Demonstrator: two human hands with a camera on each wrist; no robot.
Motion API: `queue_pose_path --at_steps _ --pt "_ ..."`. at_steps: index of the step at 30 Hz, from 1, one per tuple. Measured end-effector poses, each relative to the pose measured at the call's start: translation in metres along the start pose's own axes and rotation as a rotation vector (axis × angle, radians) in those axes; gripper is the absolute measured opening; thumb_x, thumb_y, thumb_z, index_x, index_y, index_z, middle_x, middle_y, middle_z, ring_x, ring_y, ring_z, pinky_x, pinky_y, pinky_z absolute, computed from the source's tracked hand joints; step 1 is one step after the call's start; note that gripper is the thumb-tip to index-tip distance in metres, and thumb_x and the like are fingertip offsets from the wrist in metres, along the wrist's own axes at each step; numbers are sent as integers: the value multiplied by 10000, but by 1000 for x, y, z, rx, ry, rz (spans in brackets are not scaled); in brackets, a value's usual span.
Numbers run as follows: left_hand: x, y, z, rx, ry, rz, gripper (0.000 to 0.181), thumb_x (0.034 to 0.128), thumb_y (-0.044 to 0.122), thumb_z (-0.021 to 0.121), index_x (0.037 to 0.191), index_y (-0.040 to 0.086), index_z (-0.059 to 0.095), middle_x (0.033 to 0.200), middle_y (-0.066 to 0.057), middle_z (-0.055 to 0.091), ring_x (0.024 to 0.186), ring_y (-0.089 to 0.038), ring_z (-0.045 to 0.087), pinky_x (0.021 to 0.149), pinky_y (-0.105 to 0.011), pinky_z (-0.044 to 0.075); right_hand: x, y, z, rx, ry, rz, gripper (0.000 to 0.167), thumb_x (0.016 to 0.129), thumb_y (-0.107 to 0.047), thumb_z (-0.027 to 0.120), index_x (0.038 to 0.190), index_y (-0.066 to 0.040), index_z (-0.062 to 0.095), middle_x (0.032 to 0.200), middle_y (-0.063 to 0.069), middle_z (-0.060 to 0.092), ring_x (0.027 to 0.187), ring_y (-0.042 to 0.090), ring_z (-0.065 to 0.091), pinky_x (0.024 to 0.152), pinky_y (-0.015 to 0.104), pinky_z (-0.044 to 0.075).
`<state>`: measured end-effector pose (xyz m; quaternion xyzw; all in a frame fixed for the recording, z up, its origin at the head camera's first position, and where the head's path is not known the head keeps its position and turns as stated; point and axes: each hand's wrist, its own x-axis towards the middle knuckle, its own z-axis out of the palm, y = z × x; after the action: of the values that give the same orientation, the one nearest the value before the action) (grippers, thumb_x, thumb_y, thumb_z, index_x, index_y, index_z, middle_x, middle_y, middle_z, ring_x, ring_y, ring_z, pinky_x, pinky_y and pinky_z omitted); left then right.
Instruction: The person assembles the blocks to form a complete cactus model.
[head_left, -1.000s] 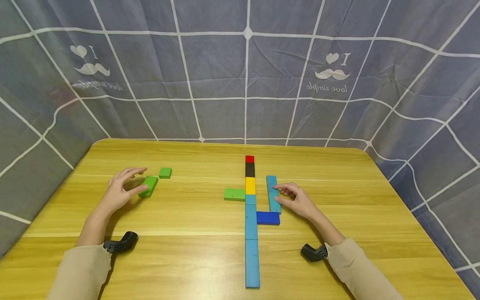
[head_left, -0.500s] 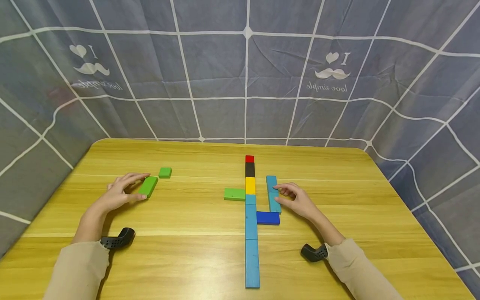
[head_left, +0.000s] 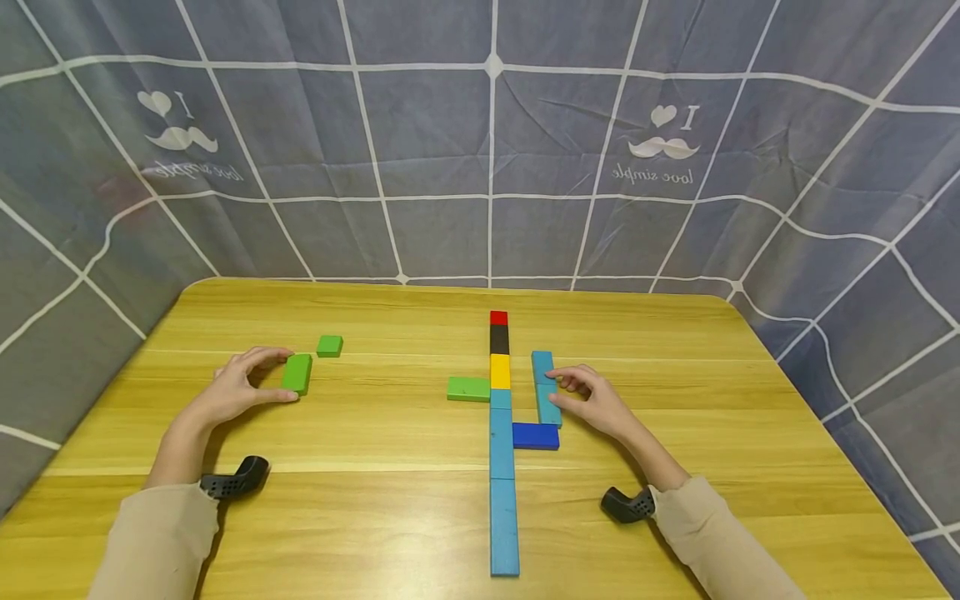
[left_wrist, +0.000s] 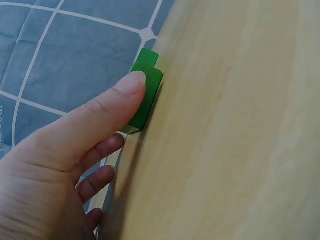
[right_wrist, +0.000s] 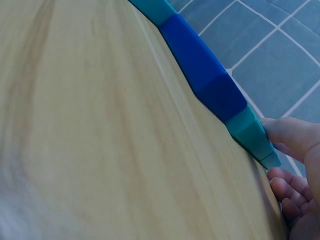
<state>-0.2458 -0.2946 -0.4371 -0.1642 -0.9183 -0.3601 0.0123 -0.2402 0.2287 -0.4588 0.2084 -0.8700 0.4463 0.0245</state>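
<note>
My left hand point(head_left: 232, 392) is at the left of the table, its thumb and index finger pinching the two ends of a green block point(head_left: 297, 374) that lies flat. In the left wrist view the thumb presses on this block point(left_wrist: 150, 97), and another green piece shows behind. A small green block point(head_left: 329, 347) lies just beyond it. My right hand point(head_left: 596, 400) rests with thumb and index fingertips against the right side of two light blue blocks point(head_left: 543, 367) set end to end. A dark blue block point(head_left: 536, 436) joins them to the central row.
The central row runs away from me: long light blue blocks point(head_left: 504, 525), a yellow block point(head_left: 500, 372), a black block point(head_left: 499, 339) and a red block point(head_left: 498, 317). Another green block point(head_left: 468, 389) juts left from it. A grey checked cloth point(head_left: 420, 150) hangs behind the table.
The left hand came down to the green block, took hold of its ends and turned it straighter, slightly away from the small green block. The right hand has stayed in place.
</note>
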Motion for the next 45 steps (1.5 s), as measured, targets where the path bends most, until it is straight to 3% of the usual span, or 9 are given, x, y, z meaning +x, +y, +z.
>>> queue_pose_path --at_steps 4,8,12,15,23,32,38,45 --pt "1 2 3 -27 23 -24 645 746 222 756 1256 -36 457 1200 -258 449 1065 -397 384 875 -602 178 0 0 0 2 5 1 318 829 -158 674 1133 -78 629 946 59 554 832 191 474 723 258 398" --pt "4 6 8 -77 86 -44 629 753 194 753 1260 -23 451 1167 -192 454 1006 -287 392 810 -449 322 0 0 0 2 7 -11 319 827 -151 675 1131 -65 628 945 64 556 830 184 476 720 258 400" --pt "14 15 17 -102 180 9 613 732 154 768 1239 -13 468 1122 -130 460 965 -238 375 762 -385 317 0 0 0 10 3 -2 324 825 -156 678 1134 -72 628 947 60 556 834 187 476 727 258 401" --pt "24 24 28 -125 206 70 614 702 106 785 1221 -21 482 1086 -124 468 943 -239 382 758 -384 316 0 0 0 14 1 -1 326 826 -159 677 1137 -74 626 951 61 555 838 194 475 730 259 401" --pt "59 60 65 -172 153 151 631 661 139 819 1204 25 519 1054 -135 511 947 -291 425 797 -440 341 0 0 0 11 1 5 330 828 -160 676 1142 -77 623 950 63 551 839 191 473 735 262 401" --pt "98 90 108 -215 77 177 614 653 147 825 1183 35 536 1005 -124 531 920 -284 431 821 -408 343 1 0 1 17 -3 8 328 832 -162 672 1145 -80 623 967 64 547 848 197 468 744 267 400" --pt "111 100 126 -191 67 184 615 646 179 832 1177 48 551 977 -113 556 921 -274 461 869 -442 313 1 -4 1 16 -5 10 319 840 -131 660 1147 -59 618 951 75 543 842 203 464 738 261 396" --pt "118 105 137 -88 52 163 621 648 270 827 1179 88 562 990 -59 576 903 -224 458 879 -464 218 -3 -37 -4 31 -19 28 321 838 -46 640 1140 50 592 944 196 530 852 312 461 740 313 393"
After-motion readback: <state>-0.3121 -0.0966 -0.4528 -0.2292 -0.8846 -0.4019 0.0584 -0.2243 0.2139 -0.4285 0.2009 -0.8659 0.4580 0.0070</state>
